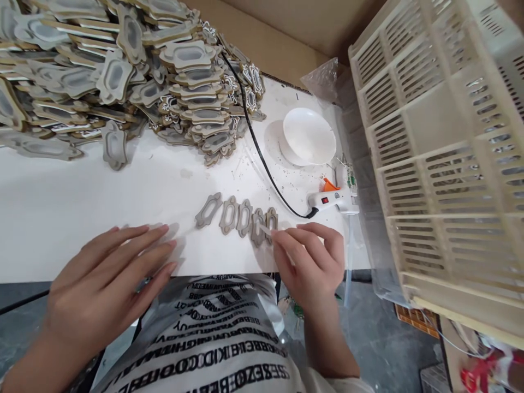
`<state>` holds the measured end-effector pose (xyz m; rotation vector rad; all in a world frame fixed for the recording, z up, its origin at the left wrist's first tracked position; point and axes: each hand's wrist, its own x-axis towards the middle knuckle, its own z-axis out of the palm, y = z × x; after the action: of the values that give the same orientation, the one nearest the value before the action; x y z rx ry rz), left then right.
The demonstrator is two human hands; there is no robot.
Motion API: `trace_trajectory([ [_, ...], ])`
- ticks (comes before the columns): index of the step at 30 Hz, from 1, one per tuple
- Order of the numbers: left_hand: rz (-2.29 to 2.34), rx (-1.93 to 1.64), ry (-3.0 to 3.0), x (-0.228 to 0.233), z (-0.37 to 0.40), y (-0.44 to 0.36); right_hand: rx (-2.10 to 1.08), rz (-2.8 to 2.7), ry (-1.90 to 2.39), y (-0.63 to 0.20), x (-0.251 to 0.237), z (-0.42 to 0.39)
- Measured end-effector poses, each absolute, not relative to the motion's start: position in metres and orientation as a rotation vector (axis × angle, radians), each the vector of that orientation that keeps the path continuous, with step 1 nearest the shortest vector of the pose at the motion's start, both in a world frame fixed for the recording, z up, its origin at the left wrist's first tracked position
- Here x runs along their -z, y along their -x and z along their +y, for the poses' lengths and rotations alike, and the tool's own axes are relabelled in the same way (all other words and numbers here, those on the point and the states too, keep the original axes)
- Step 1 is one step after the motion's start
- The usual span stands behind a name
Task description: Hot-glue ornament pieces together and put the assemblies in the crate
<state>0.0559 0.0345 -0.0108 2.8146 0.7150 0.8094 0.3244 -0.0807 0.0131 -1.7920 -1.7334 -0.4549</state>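
A row of five small ornate frame pieces [237,216] lies near the front edge of the white table [82,202], and my right hand [311,262] pinches a small pale sliver between thumb and forefinger at the rightmost piece, while my left hand [106,284] rests flat and empty on the table, fingers spread, well apart from the row. I judge the work barely begun: five pieces laid out against a large heap of like pieces [123,71] at the back. Just right of the row lie a white glue gun [333,201] with black cord [254,136], a white bowl [309,135] and a cream slatted crate [442,153]; cardboard stands behind.
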Motion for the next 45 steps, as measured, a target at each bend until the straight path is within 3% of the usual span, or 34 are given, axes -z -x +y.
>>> trace_trajectory([
  [15, 0.559, -0.69, -2.76, 0.016, 0.02, -0.036, 0.648, -1.964, 1.786, -0.33, -0.006, -0.073],
  [24, 0.621, -0.607, -2.632, 0.009, 0.01, -0.033, 0.548, -2.04, 1.785, -0.329, -0.006, -0.071],
  [33, 0.622, -0.742, -2.597, 0.02, 0.011, -0.029, 0.391, -1.978, 1.817, -0.333, -0.01, -0.075],
  [40, 0.773, -0.883, -2.262, -0.003, 0.006, -0.065, -0.205, -1.791, 1.393, -0.297, -0.014, -0.085],
  [45, 0.74, -0.894, -2.054, -0.008, 0.007, -0.098, -0.292, -1.651, 1.245, -0.277, -0.007, -0.086],
])
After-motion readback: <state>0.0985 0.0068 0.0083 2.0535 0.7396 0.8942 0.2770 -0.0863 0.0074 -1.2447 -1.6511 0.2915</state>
